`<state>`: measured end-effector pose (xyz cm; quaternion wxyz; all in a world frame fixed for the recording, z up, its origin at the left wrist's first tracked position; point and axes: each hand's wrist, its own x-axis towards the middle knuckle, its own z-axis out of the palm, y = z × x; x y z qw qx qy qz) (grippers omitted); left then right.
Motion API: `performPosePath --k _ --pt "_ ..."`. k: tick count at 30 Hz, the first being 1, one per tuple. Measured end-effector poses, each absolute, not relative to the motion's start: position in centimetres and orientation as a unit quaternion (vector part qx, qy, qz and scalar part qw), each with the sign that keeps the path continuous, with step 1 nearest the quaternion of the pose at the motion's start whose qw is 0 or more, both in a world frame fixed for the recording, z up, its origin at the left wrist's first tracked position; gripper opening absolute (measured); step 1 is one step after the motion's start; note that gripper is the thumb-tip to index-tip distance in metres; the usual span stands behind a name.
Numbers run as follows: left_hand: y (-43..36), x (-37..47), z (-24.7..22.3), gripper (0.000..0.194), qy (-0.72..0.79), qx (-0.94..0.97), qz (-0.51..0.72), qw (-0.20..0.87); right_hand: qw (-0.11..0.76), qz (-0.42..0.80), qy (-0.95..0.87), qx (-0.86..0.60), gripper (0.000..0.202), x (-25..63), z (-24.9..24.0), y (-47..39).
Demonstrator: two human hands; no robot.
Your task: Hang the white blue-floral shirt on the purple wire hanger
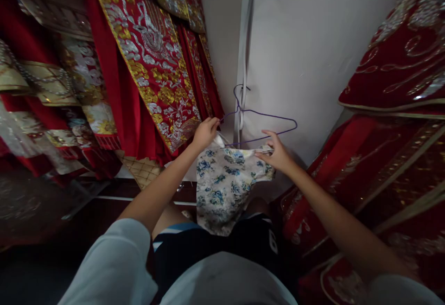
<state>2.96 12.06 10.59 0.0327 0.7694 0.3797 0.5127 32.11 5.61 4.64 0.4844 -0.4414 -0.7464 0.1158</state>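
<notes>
A short-sleeved floral top [225,184], white with blue and green flowers, hangs down between my two hands. My left hand [206,133] is closed on its left shoulder, where the left end of a purple wire hanger [267,115] passes under or into the cloth; my fingers partly cover that spot. My right hand [278,153] pinches the top's right shoulder, thumb below and index finger raised. The hanger's right arm lies bare above this hand, outside the garment. Its hook sits up against the wall, beside a small dark peg [247,88].
Red garments with gold and silver embroidery [153,45] hang on the left. More red embroidered cloth [392,64] hangs close on the right. A pale wall [295,41] with a white vertical strip [244,31] stands ahead. A metal rack foot [85,198] shows at lower left.
</notes>
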Motion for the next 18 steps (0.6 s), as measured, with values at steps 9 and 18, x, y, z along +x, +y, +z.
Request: performPosePath --k 9,18 --pt "11.1 2.0 12.8 0.019 0.389 0.832 0.384 -0.097 0.522 0.014 -0.6 -0.605 0.07 37.3 7.3 9.9" --pt "10.8 -0.8 11.3 0.03 0.5 0.739 0.426 -0.146 0.434 0.07 -0.725 -0.53 0.016 39.3 8.7 8.5"
